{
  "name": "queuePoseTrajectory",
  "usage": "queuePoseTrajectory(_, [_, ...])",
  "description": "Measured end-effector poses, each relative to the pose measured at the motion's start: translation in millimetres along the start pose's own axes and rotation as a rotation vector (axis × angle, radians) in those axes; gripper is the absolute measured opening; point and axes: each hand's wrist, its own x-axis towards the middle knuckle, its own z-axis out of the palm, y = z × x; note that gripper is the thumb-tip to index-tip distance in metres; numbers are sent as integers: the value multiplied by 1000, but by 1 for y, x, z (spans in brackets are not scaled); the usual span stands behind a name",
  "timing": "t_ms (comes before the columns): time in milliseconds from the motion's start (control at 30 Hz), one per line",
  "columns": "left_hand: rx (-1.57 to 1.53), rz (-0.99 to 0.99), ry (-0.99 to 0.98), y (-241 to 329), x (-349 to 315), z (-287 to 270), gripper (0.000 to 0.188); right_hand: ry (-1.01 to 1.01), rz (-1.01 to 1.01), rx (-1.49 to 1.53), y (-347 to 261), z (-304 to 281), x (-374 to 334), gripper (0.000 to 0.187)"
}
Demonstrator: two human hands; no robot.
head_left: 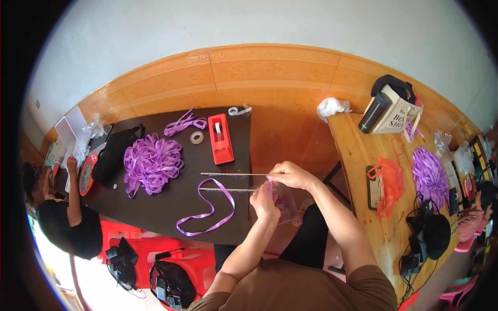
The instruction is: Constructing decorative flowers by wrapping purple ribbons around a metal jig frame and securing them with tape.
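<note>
Two thin rods point(228, 174) reach over the dark table's right edge, roughly side by side. My right hand point(291, 175) is closed in a pinch at the end of the far rod, with a short bit of purple ribbon point(270, 184) at its fingertips. Just nearer to me, my left hand point(264, 201) pinches the same ribbon by the near rod. A longer loop of purple ribbon point(232, 207) lies on the table left of my hands. Beneath them is a clear plastic box point(289, 208) with purple pieces in it.
On the dark table point(207, 155) are a heap of purple ribbon point(152, 165), a red tape dispenser point(221, 140) and a tape roll point(196, 137). A wooden table point(353, 150) at right bears an orange bag point(389, 186) and more ribbon point(430, 176). A person point(67, 223) works at far left.
</note>
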Motion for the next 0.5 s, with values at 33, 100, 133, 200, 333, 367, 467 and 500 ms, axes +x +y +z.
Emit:
queuePoseTrajectory(33, [-1,2,2,0,2,-1,7,97,73,-182,-8,2,-2,34])
queuePoseTrajectory(100, [11,-2,-17,-2,7,-5,5,192,144,-364,-19,6,-3,38])
queuePoseTrajectory(133, [13,-4,-17,-1,5,-3,5,236,180,-551,-22,9,-3,43])
queuePoseTrajectory(200, [-11,29,38,2,0,1,9,279,218,-738,-24,13,-7,49])
queuePoseTrajectory(333, [18,-1,-4,-1,3,-1,7,288,413,-136,1,-1,-14,61])
queuePoseTrajectory(367, [14,-9,6,-1,3,0,7,295,307,132,7,0,-18,57])
queuePoseTrajectory(467, [10,-11,14,1,1,-1,7,295,184,303,9,9,-30,49])
queuePoseTrajectory(500, [9,-4,10,1,1,-2,7,233,233,302,11,7,-33,34])
